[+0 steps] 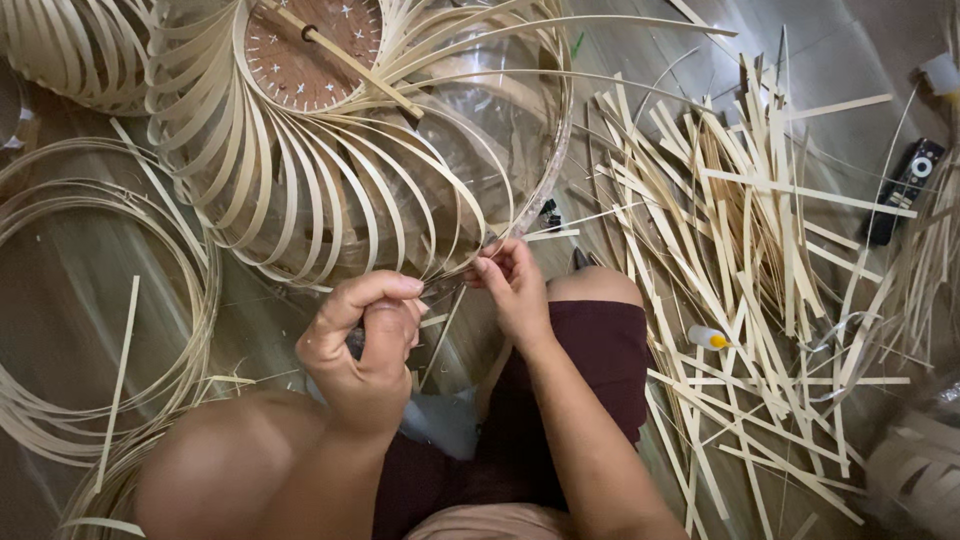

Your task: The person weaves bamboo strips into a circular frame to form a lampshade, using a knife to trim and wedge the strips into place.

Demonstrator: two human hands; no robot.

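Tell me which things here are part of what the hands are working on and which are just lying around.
In hand:
left hand, closed near the rim
right hand, pinching a strip end
bent-strip bamboo frame
round wooden disc with a stick across

Lying about:
loose strips on the floor
coiled strips
small glue bottle
black remote

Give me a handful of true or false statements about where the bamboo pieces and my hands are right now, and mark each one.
1. Both hands meet at the lower rim of the round lantern-like frame of curved pale bamboo strips. True.
2. The loose pile of flat straight bamboo strips lies left of the person. False: it lies to the right.
3. A black remote control lies on the floor at the far right. True.
4. The left hand rests flat and open. False: it is curled into a fist.
5. The right hand pinches at the frame's rim. True.
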